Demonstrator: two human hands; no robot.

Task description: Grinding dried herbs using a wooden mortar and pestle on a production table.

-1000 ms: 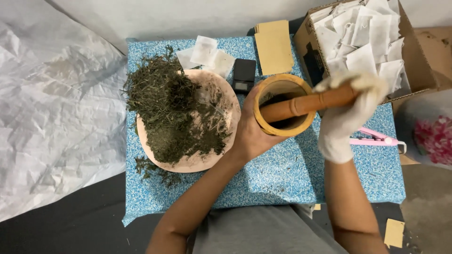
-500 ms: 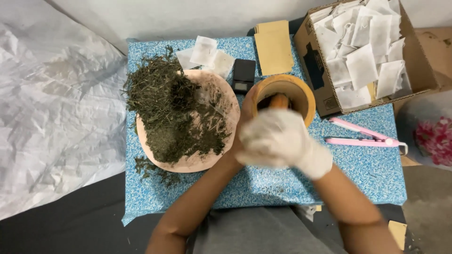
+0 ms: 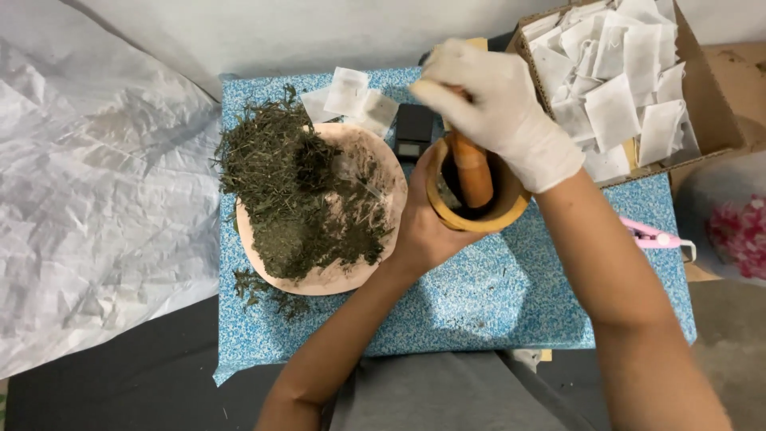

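**Mortar could tip under an off-centre push**

Gloved, my right hand [image 3: 499, 104] grips the wooden pestle [image 3: 472, 177] inside the wooden mortar [image 3: 479, 215]; my bare left hand [image 3: 423, 231] cups its side. Slanted pressure might tip it toward the herb plate [image 3: 319, 275], scattering leaves.

Premises appear to be a small home workshop for hand-packing dried herbs, not a fitted kitchen or lab. Evidence: a low table [image 3: 495, 311] covered in blue speckled sheet, set against a plain wall; crumpled white plastic sheeting [image 3: 96, 215] spread over a dark floor; a pink dish [image 3: 319, 275] heaped with dried leaves; a wooden mortar [image 3: 479, 219]; an open cardboard box [image 3: 710, 104] of empty white sachets [image 3: 614, 88].
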